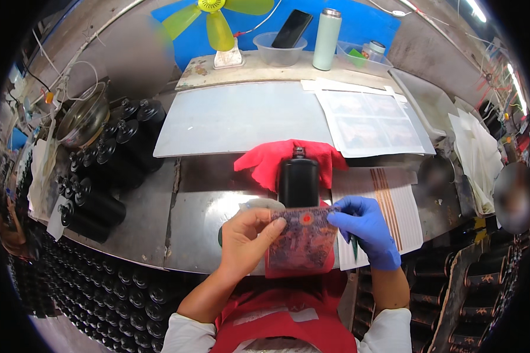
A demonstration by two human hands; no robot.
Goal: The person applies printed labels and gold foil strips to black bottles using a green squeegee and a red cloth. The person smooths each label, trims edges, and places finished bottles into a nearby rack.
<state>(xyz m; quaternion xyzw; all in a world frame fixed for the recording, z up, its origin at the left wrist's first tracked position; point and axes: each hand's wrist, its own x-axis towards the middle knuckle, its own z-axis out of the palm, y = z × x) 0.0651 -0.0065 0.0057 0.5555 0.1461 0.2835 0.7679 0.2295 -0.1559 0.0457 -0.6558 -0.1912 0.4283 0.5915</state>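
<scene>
A thin, see-through patterned sheet (301, 244), dark with a red-orange spot near its top edge, is stretched between my two hands. My bare left hand (245, 238) pinches its upper left corner between thumb and fingers. At the upper right corner, my right hand (368, 230), in a blue glove, grips it the same way. A dark green pointed tool (354, 247) shows under the gloved fingers; how it is held is hidden. Just beyond the sheet, a black bottle (299, 179) lies with its neck away from me on a red cloth (256, 159).
Several black bottles (103, 206) stand at left, with more racked below the table edge. A pale board (241, 120) and printed sheets (371, 117) lie farther back. Striped paper (388, 206) is at right. A fan (218, 26), flask (328, 41) and plastic bowl (268, 54) line the back shelf.
</scene>
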